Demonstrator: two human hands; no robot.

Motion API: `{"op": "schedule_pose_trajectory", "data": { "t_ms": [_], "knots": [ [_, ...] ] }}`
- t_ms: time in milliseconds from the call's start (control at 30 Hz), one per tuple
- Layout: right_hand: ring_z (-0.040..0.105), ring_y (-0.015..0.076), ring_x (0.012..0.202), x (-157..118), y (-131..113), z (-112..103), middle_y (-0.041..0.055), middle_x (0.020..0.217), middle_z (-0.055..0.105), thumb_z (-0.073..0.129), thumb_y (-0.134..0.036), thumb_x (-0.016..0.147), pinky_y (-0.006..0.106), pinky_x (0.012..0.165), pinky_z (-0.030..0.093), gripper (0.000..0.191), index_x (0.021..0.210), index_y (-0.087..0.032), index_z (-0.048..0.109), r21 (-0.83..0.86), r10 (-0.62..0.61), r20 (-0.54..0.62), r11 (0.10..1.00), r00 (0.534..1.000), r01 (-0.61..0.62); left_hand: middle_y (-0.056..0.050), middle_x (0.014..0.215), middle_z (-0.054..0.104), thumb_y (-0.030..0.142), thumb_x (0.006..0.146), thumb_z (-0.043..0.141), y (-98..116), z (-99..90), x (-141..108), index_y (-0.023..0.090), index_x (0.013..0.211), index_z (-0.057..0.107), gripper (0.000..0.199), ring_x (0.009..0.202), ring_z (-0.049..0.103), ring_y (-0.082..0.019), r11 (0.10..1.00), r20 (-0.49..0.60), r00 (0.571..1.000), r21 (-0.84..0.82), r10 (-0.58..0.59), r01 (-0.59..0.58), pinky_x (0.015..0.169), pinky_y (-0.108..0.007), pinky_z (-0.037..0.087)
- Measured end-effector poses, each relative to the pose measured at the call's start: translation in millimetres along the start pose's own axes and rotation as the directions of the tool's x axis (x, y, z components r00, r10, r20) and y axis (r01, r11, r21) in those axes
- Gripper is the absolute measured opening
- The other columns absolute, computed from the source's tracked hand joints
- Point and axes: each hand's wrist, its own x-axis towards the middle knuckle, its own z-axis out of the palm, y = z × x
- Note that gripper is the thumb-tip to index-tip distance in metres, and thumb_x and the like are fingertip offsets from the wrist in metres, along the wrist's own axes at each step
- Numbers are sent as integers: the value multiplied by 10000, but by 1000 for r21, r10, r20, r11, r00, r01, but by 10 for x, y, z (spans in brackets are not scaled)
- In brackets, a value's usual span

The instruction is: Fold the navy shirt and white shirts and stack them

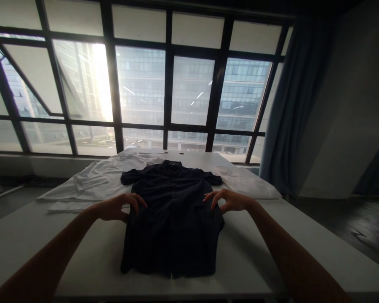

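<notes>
A dark navy short-sleeved shirt (172,227) lies front up on the white table (91,252), its collar toward the window and its hem toward me. My left hand (120,206) is at the shirt's left side, fingers curled over the cloth and thumb at the edge. On the opposite side, my right hand (230,200) grips the shirt in the same way, with fingertips on top and the thumb by the side seam. The cloth bulges out a little just below my right hand. Part of each thumb is hidden against the fabric.
White garments (97,179) are spread along the table's left side. A pale, thin item, perhaps plastic-wrapped, (246,183) lies at the right beyond the shirt. Large framed windows (142,84) stand behind the table, with a blue curtain (281,126) at their right.
</notes>
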Motion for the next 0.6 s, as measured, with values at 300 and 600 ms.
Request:
{"op": "schedule_pose_trajectory", "data": {
  "t_ms": [300, 600],
  "knots": [
    [558, 184, 695, 240, 592, -7, 34, 756, 593, 541, -695, 828, 296, 621, 481, 536, 830, -164, 604, 151, 138, -610, 987, 780, -56, -57, 843, 684, 673, 583, 761, -476, 19, 147, 152, 927, 655, 633, 766, 632, -233, 876, -566, 726, -472, -391, 105, 674, -338, 517],
    [584, 207, 747, 399, 1051, -19, 41, 797, 634, 528, -437, 807, 312, 690, 478, 325, 926, -152, 629, 204, 275, -714, 962, 644, -184, -44, 781, 691, 616, 501, 774, -824, 59, 231, 150, 917, 635, 641, 742, 641, -250, 854, -661, 553, -473, -507, 218, 593, -311, 504]
  ]
}}
